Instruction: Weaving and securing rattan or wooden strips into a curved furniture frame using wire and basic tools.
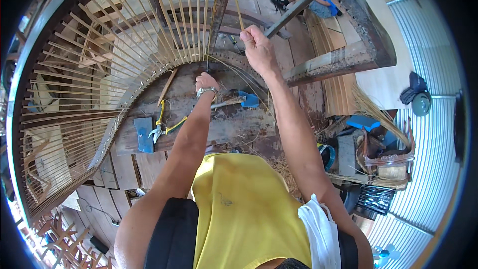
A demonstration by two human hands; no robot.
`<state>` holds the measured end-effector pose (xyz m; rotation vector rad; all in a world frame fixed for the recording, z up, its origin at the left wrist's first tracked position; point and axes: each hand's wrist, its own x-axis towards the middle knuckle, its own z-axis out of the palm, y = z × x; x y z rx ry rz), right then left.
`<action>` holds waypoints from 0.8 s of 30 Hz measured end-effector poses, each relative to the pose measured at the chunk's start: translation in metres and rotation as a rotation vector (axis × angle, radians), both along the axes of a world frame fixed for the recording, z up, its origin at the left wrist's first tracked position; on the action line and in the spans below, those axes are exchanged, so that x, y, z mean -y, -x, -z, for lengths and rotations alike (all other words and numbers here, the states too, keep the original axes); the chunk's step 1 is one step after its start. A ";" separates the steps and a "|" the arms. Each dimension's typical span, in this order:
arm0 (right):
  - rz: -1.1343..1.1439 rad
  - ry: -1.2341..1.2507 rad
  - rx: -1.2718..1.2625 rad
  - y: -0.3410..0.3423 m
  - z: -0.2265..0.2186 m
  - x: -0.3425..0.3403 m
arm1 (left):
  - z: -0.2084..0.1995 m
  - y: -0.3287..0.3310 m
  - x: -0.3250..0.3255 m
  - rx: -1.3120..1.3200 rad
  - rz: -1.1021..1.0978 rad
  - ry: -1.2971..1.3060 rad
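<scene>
A large curved wooden frame [130, 100] has pale rattan strips [175, 10] fanned across it, from the inner curved rail to the outer rim. My right hand [259, 52] is closed in a fist around a thin rattan strip [236, 1], which runs up and away from it. My left hand [205, 80] is closed just below the inner rail, beside the last fixed strips. What its fingers hold is hidden; a thin dark piece shows just above them. Loose thin strands [249, 77] hang between my two arms.
Yellow-handled pruning shears [158, 130] and a blue flat block [144, 135] lie left of my left forearm. A blue-wrapped tool [249, 99] rests between my arms. Bundled rattan [381, 112] and a carved chair part [388, 159] are at right. Another person [323, 6] is at the far right.
</scene>
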<state>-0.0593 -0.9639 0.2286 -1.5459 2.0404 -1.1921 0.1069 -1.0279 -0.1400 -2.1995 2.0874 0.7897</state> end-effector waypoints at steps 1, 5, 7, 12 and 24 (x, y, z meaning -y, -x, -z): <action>0.040 -0.025 -0.020 0.008 0.007 -0.009 | 0.004 0.009 -0.008 -0.034 0.098 -0.035; 0.033 -0.006 0.011 0.030 -0.005 -0.019 | 0.004 0.002 0.010 -0.039 0.153 -0.200; -0.050 0.027 0.035 -0.010 -0.024 -0.003 | 0.035 -0.032 0.012 0.021 -0.020 -0.070; 0.042 -0.011 -0.016 0.044 -0.015 -0.029 | -0.018 -0.002 -0.011 -0.091 0.157 -0.168; -0.089 0.057 0.053 0.031 0.005 0.000 | 0.009 0.013 -0.007 -0.205 -0.036 0.166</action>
